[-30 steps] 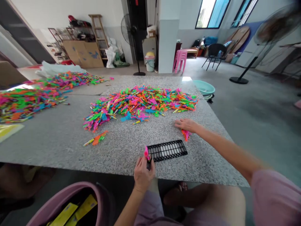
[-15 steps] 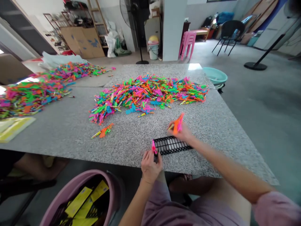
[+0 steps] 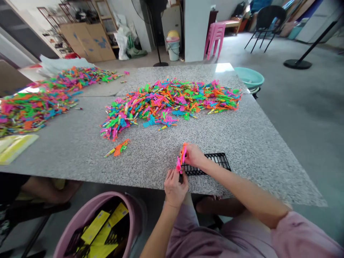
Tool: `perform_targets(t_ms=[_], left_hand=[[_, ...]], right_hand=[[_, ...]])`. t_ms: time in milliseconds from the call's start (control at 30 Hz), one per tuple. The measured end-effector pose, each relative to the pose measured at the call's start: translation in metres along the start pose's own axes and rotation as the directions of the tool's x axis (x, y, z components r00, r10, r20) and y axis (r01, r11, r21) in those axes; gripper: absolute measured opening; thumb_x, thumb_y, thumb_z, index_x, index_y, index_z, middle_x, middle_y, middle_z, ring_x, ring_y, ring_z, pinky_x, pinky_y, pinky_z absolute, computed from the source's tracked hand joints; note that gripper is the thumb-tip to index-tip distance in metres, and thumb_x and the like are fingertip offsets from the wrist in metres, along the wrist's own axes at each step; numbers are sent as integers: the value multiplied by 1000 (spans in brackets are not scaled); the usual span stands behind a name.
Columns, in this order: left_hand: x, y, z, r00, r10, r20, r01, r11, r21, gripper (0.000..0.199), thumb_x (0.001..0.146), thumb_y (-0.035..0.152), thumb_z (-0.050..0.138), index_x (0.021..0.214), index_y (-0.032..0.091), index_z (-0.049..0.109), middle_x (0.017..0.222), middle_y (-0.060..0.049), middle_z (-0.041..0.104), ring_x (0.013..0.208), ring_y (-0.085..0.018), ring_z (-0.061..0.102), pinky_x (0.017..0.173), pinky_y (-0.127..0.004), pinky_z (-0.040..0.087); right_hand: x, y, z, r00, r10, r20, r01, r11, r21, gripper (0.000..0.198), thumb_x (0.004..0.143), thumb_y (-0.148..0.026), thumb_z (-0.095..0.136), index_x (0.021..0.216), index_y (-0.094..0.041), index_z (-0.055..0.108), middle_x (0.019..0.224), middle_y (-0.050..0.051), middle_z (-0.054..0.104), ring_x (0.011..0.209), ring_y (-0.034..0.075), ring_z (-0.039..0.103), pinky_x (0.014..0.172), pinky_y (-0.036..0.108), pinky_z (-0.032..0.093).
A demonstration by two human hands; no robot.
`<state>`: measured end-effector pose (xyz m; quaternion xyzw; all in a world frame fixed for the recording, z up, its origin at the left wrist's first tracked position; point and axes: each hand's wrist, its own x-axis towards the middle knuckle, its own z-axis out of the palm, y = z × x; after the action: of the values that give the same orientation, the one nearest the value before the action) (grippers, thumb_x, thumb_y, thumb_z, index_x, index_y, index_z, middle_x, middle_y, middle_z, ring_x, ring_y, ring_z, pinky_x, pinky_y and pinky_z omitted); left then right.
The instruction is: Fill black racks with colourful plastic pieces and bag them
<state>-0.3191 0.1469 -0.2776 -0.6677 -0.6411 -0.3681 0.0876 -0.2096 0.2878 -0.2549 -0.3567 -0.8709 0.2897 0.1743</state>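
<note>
My left hand [image 3: 176,186] is closed on the left end of a black plastic lattice rack [image 3: 219,160] near the table's front edge. A pink plastic piece [image 3: 178,165] stands upright at that end, just above my fingers. My right hand [image 3: 194,154] pinches orange and pink plastic toy guns [image 3: 184,153] over the same end, right beside the upright pink piece. Whether they touch the rack cannot be made out. My right hand and forearm cover the middle of the rack. To the left lies a small loose group of orange, green and yellow-tipped toys [image 3: 118,147].
A long heap of bright toy guns [image 3: 172,100] lies across the speckled table [image 3: 150,157]; another heap [image 3: 34,107] is at left, near yellow packets [image 3: 16,147]. Below the edge, a pink tub [image 3: 64,233] holds yellow cards and black racks. Another person's arm [image 3: 45,188] shows at left.
My right hand has moved left and down, bringing the orange and pink toy guns to the left end of the rack. My left hand keeps its hold there. The view has shifted slightly.
</note>
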Motion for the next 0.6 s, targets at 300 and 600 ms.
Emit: perform_targets(t_ms=[300,600], left_hand=[[2,5,-20,986,-9,165,19,998,-62,16,89,24,54,100,24,66,84,-10,70,81,-27,69,77,-44,59],[104,-220,-129,910,-413,40,381,870,315,82,81,61,58,147,18,38,155,-20,31,146,-42,21,115,-64,20]], right_hand=[[-3,-6,-16,990,-131,53,130,991,6,19,74,-29,74,89,-18,70,88,5,70,80,19,62,70,26,46],[-100,170,-63,728,295,-619,-563,773,-294,70,91,-62,39,134,-7,47,123,26,57,117,38,52,97,47,43]])
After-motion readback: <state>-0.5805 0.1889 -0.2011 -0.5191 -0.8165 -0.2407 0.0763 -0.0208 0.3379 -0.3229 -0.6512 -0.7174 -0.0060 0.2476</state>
